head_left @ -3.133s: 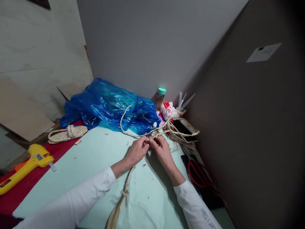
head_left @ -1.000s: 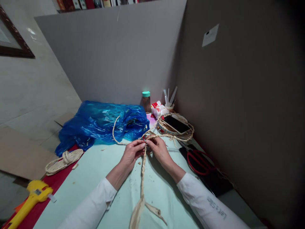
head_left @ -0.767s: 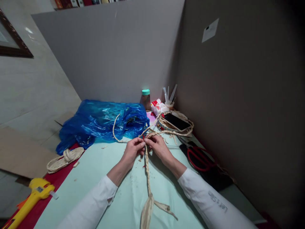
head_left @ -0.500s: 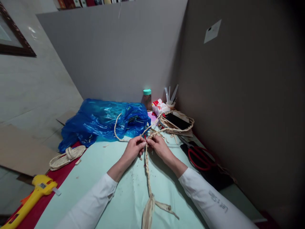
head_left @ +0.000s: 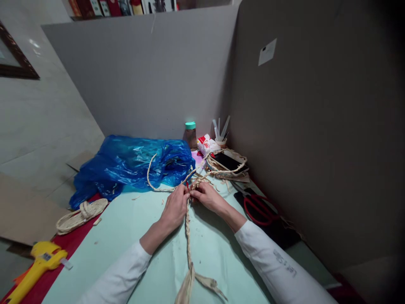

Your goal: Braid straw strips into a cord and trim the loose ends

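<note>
My left hand (head_left: 176,206) and my right hand (head_left: 207,197) meet over the middle of the table, fingertips closed in a pinch. Between them they hold a braided straw cord (head_left: 187,230), which hangs toward me and ends in a loose, wide tuft of fibre (head_left: 186,283). A thin red strip (head_left: 187,185) sticks up at the fingertips; how it is fastened is hidden by my fingers. Beyond the hands, more braid runs on, one length (head_left: 149,175) curling left over the blue bag and another looping right around a phone (head_left: 230,162).
A crumpled blue plastic bag (head_left: 126,164) lies at the back left. Red-handled scissors (head_left: 260,210) rest at right. A woven straw sandal (head_left: 82,215) and a yellow glue gun (head_left: 41,264) are along the left edge. A jar (head_left: 190,137) stands by the grey partition (head_left: 142,76).
My view has shifted slightly, so everything sits a little further left and lower. Both hands remain together on the braid, and the left has turned slightly, its fingers closer to the right hand.
</note>
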{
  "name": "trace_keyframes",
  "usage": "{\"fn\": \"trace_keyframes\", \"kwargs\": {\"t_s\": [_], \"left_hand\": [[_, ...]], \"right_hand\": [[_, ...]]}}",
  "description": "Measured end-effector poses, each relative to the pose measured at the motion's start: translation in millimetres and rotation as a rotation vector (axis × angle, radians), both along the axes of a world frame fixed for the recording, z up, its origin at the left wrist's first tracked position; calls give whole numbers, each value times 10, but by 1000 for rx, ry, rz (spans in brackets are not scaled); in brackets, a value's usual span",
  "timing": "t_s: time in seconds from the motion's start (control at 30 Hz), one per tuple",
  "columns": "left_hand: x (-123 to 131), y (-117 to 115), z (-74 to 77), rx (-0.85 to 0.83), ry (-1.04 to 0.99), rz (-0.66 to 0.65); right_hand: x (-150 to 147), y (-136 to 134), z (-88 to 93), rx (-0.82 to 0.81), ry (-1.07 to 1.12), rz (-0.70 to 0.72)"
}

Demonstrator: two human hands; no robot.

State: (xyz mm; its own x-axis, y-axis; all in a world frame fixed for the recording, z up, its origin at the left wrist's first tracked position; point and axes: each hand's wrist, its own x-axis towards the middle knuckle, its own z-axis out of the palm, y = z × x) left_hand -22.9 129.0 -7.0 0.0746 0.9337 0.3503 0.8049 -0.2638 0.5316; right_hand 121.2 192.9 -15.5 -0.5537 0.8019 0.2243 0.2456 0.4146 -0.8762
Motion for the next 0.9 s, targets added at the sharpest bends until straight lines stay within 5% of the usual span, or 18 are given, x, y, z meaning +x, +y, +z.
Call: {"fn": "trace_keyframes", "kwargs": {"t_s": [0.47,0.7,0.9], "left_hand": [[125,-162,29,75,283,-38],[96,-123,57,77,48,14],[30,-53,19,-77,-267,-7]], "right_hand": [[-80,-130,59,120,-47,-309],[22,25,62,56,65,-415],[119,89,104,36,80,-442]]}}
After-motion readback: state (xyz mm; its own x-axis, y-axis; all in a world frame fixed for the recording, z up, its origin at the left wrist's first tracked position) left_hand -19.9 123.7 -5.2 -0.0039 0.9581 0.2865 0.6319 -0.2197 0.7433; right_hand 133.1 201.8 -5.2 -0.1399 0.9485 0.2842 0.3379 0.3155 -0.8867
